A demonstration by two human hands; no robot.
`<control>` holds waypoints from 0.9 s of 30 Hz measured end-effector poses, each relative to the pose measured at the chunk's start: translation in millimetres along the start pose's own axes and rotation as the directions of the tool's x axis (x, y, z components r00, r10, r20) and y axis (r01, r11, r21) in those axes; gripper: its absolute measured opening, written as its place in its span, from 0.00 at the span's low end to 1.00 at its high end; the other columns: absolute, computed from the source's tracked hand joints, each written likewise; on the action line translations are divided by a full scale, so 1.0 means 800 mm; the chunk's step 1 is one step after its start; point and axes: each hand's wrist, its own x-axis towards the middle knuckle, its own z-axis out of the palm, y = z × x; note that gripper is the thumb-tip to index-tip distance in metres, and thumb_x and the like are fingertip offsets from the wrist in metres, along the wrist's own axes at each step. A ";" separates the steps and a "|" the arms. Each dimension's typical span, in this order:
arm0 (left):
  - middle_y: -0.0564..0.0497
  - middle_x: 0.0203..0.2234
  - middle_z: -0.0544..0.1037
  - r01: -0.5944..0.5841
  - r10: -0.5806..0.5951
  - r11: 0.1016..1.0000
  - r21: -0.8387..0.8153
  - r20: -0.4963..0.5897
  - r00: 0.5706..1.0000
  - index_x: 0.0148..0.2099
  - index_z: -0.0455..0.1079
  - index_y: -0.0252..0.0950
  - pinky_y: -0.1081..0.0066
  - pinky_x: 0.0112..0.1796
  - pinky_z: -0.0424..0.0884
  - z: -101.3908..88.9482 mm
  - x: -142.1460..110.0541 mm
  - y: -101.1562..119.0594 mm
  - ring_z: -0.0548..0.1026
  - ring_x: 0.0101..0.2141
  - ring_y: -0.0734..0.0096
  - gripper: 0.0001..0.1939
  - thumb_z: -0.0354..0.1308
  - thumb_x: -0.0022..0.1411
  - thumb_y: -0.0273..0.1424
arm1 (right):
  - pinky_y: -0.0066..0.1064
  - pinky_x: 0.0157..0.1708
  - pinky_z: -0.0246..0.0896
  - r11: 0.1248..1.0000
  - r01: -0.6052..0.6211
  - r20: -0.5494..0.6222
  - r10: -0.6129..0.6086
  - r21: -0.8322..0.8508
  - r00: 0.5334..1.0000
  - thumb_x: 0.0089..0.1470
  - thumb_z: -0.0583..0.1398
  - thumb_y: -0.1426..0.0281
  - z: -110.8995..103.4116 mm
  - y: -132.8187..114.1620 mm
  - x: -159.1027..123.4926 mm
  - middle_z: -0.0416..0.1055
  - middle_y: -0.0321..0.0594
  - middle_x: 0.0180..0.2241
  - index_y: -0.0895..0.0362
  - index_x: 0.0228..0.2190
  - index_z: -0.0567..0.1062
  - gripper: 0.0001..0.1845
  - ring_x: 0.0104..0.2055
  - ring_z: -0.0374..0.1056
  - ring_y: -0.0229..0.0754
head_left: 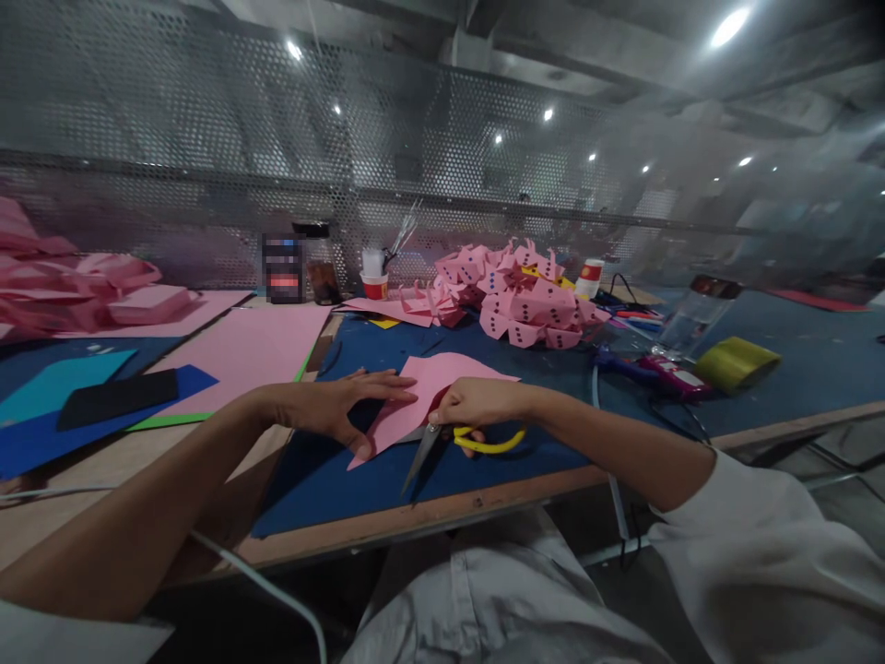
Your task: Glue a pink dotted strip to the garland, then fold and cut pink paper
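The left hand (336, 406) is spread wide, thumb and fingertips resting on a sheet of pink paper (432, 373) upon the blue mat (324, 493) covering the counter (429, 514). The paper lies between the hands, its long axis slanting from near left to far right. At its near right edge, the right hand (477, 404) grips yellow-handled scissors (425, 449), blades pointing toward the near left.

At the near edge, the mat (311, 489) gives a hand room left of the scissors (427, 444). Beyond the paper (442, 372), the pink pile (522, 300) bars the way; rightward, the right forearm (612, 438) crosses, with the jar (695, 323) and magenta tool (672, 378) beyond.
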 end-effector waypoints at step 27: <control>0.46 0.73 0.55 0.008 -0.017 1.000 -0.029 -0.307 0.952 0.72 0.57 0.45 0.49 0.68 0.46 0.031 0.028 -0.015 0.46 0.72 0.49 0.39 0.57 0.65 0.54 | 0.24 0.23 0.57 0.999 -0.048 -0.044 0.048 0.006 0.998 0.65 0.54 0.62 -0.002 -0.003 0.001 0.70 0.33 0.14 0.58 0.22 0.67 0.20 0.16 0.61 0.32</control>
